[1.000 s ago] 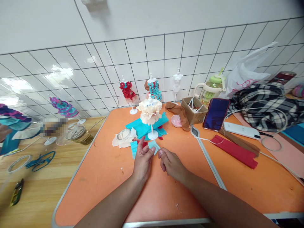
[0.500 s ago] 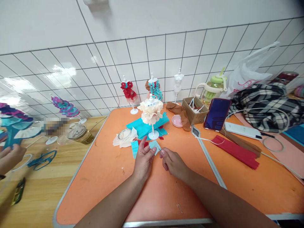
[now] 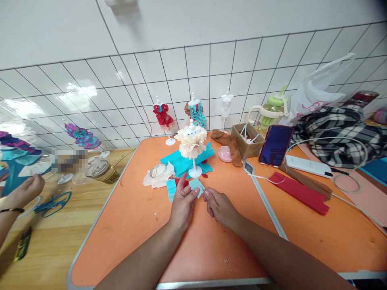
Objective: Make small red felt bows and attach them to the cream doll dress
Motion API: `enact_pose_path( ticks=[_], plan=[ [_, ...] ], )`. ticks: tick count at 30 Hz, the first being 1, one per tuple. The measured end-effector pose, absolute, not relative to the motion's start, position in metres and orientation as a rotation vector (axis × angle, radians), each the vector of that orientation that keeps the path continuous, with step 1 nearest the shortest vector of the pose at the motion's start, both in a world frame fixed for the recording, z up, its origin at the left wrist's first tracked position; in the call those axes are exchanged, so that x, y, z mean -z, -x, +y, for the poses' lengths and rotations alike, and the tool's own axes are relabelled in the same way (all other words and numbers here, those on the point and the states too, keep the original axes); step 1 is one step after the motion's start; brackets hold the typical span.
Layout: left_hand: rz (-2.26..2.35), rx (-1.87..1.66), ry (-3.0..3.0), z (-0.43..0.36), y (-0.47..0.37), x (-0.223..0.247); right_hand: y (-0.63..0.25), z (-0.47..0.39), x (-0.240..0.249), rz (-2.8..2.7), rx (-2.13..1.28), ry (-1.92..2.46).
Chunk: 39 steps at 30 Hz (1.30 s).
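Between my hands is a small light-blue piece of crepe paper (image 3: pixel 196 185). My left hand (image 3: pixel 183 201) pinches it between thumb and fingers, with the index finger pointing up. My right hand (image 3: pixel 218 204) is closed, its thumb and fingertip pressed together at the paper's right corner. Just beyond my hands stands a small white dress form (image 3: pixel 195 172) wearing a cream ruffled paper dress (image 3: pixel 192 143). Under and behind it lie turquoise crepe paper (image 3: pixel 172 156) and red scraps. A roll of tape (image 3: pixel 157 171) rests on cream paper to the left.
Behind stand dress forms in red (image 3: pixel 162 116) and turquoise (image 3: pixel 198 114), plus a bare one (image 3: pixel 226 106). To the right are a cardboard box (image 3: pixel 249 147), pink dish (image 3: pixel 225 154), phone (image 3: pixel 276 146), power bank (image 3: pixel 308 166) and red crepe paper (image 3: pixel 298 192). A co-worker's hand (image 3: pixel 26 192) is at far left.
My hands and the paper between them look nearly still. At the far left, the co-worker's hand has moved right and up, bringing the wristband into view.
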<state>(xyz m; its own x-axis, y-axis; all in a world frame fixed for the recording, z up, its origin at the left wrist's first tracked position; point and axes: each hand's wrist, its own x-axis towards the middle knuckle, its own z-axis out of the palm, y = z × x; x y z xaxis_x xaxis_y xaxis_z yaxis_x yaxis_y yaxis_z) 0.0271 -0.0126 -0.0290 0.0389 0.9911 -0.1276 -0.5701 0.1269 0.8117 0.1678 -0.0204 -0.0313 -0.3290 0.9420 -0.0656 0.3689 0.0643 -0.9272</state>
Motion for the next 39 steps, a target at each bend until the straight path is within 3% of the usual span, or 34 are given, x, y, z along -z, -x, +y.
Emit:
enact_pose_path(
  ticks=[14,24,31,39],
  plan=[
    [0.937,-1.380,-0.758,-0.010,-0.021,0.028,-0.171,-0.019,0.033,-1.841,-1.180,1.306],
    [0.890,-1.359,-0.662,-0.010,-0.022,0.024,-0.168,-0.023,0.040,-1.701,-1.476,1.243],
    [0.942,-1.357,-0.745,-0.011,-0.022,0.021,-0.172,-0.022,0.030,-1.757,-1.229,1.306],
    [0.970,-1.329,-0.837,-0.013,-0.022,0.020,-0.171,-0.022,0.031,-1.823,-1.301,1.308]
  ],
)
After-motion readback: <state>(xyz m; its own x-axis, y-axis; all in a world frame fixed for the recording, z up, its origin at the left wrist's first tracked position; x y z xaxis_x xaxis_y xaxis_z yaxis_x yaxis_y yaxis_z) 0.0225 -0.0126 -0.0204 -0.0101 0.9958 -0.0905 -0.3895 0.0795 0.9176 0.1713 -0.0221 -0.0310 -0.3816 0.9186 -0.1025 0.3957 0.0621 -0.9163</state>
